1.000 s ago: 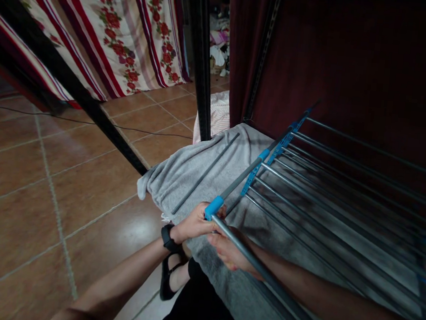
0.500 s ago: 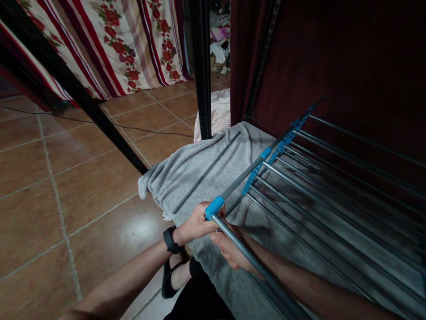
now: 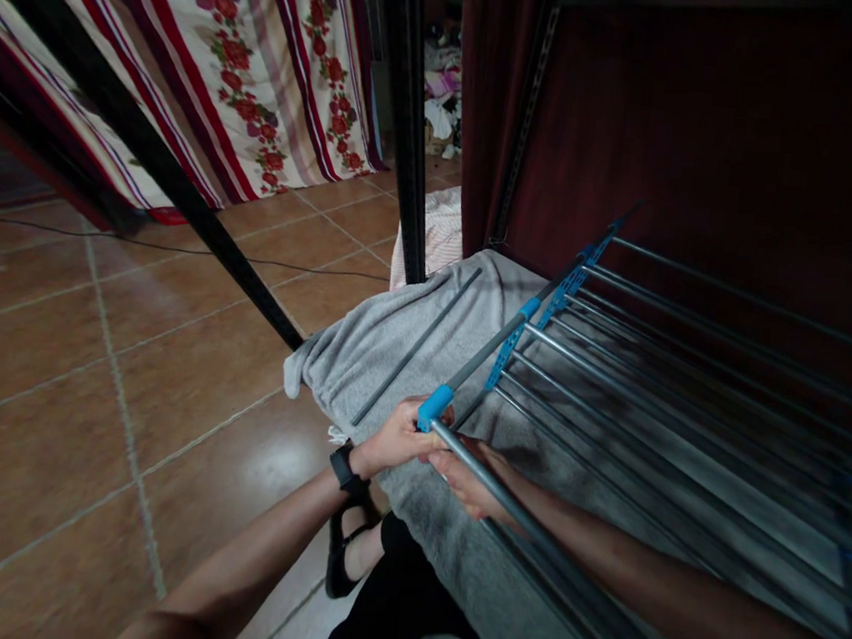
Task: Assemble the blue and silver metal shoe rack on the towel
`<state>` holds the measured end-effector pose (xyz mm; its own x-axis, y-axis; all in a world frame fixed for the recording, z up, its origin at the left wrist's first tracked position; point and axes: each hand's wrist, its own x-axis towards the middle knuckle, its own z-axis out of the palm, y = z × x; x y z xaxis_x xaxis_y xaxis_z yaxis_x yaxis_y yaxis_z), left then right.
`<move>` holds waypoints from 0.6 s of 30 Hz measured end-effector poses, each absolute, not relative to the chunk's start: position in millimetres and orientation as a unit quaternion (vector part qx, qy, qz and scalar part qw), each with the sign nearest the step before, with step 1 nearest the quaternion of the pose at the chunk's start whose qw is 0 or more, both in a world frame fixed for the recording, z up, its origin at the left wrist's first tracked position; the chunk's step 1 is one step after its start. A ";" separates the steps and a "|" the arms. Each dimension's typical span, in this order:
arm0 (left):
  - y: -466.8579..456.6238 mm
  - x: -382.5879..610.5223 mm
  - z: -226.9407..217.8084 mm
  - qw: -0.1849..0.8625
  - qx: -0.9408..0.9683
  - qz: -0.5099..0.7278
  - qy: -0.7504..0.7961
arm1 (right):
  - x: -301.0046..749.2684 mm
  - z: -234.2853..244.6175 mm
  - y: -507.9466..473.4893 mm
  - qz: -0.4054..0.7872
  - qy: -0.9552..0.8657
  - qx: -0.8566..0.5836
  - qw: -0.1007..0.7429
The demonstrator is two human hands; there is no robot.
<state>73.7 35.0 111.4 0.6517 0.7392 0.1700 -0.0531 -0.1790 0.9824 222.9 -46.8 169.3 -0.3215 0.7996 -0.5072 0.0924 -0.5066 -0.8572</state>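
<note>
Drying rack (image 3: 688, 415) lay over one grey towel (image 3: 386, 336), its blue corner joint (image 3: 436, 407) at the towel's near-left edge. Left hand (image 3: 393, 439), forearm stretched forward, had fingers curled around that joint. Right hand (image 3: 472, 480) reached under the rack's front tube (image 3: 527, 520); finger grip couldn't be told. One loose rod (image 3: 417, 347) lay on the towel

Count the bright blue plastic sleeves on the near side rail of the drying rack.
2: one blue sleeve at the corner by the left hand, another farther along the rail. More may be hidden farther back.

Grey metal drying rack (image 3: 658, 412), blue corner joint (image 3: 436, 407), lying over grey towel (image 3: 379, 340)
</note>
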 end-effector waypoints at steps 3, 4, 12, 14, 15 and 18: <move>35.8 73.3 111.9 0.621 0.673 0.323 0.237 | 223.4 166.7 -47.7 0.710 -0.421 -0.498 0.267; 35.6 72.8 113.4 0.634 0.667 0.313 0.233 | 223.7 167.0 -48.0 0.715 -0.411 -0.500 0.263; 29.8 57.5 130.3 0.710 0.641 0.220 0.194 | 233.6 168.8 -57.7 0.697 -0.439 -0.498 0.271; 29.4 54.6 130.0 0.709 0.643 0.219 0.190 | 235.6 165.0 -59.2 0.685 -0.453 -0.498 0.279; 29.6 53.6 129.3 0.707 0.645 0.220 0.191 | 236.2 163.1 -59.7 0.681 -0.457 -0.498 0.283; 31.1 51.3 128.3 0.695 0.657 0.217 0.197 | 237.3 159.4 -60.4 0.679 -0.460 -0.493 0.291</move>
<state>51.3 31.1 128.3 0.8287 0.5596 0.0113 -0.0426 0.0429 0.9982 237.3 -60.4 159.4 -0.3450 0.8484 -0.4015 0.0573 -0.4079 -0.9112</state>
